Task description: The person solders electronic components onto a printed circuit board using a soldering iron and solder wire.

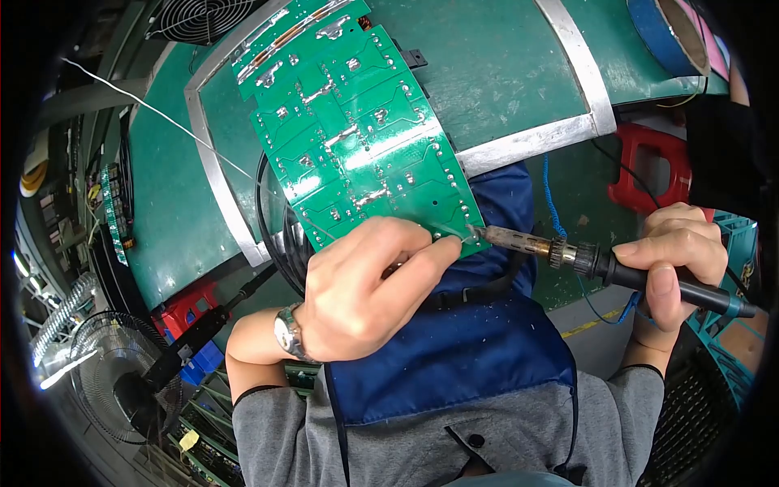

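Note:
A long green circuit board (357, 130) lies with its soldered side up, reaching from the green table toward my chest. My left hand (365, 288), a watch on its wrist, grips the board's near edge and pinches a thin solder wire (203, 146) that trails off to the upper left. My right hand (677, 260) holds a black-handled soldering iron (568, 253). Its metal tip touches the board's near right corner, right beside my left fingertips.
The green table (487, 73) has a silver tape outline. A blue tape roll (669, 32) sits at the top right, a red stool (649, 166) below it. Fans stand at the lower left (114, 381) and top left (203, 16). More green boards (114, 211) are stacked at left.

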The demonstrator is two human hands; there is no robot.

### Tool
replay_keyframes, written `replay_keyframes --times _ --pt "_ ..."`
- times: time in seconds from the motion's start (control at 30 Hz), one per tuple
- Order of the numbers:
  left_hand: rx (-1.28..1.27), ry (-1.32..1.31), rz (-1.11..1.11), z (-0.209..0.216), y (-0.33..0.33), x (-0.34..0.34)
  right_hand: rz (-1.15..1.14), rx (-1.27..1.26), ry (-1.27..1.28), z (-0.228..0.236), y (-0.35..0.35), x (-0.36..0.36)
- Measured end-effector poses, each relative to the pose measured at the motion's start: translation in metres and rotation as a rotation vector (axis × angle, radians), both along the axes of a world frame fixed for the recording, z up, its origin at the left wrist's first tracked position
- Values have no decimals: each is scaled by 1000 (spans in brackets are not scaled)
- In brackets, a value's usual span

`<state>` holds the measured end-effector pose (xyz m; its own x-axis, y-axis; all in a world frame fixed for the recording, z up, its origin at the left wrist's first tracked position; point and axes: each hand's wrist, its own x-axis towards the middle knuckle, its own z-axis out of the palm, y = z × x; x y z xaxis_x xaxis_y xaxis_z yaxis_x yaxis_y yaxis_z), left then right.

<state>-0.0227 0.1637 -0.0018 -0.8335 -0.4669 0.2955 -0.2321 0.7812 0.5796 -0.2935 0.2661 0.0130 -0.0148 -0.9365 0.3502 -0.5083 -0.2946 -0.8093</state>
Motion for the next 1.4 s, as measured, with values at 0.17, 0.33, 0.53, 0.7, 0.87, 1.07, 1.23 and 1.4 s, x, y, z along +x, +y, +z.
replay_keyframes --times 0.17,0.33,0.53,0.7,0.87,1.07,1.23,1.4 --pt "-206 -102 -33 5 -1 -3 25 -7 20 3 2 0" --pt "-115 -84 0 12 -10 2 47 -14 -14 4 -2 -5" --pt "19 -51 266 25 -43 -3 -176 -8 -93 1 0 3" --pt "-30 -3 369 13 -82 -5 -177 -117 -197 -18 -33 19" --pt "-56 73 421 -1 -99 -7 -239 -131 -157 -28 -53 38" --pt "-71 95 451 -9 -109 -9 -220 -70 -99 -27 -77 42" --pt "-135 59 402 -13 -112 -11 -212 -65 -54 -28 -79 43" --pt "-114 63 435 -11 -108 -10 -179 -65 -38 -26 -79 43"
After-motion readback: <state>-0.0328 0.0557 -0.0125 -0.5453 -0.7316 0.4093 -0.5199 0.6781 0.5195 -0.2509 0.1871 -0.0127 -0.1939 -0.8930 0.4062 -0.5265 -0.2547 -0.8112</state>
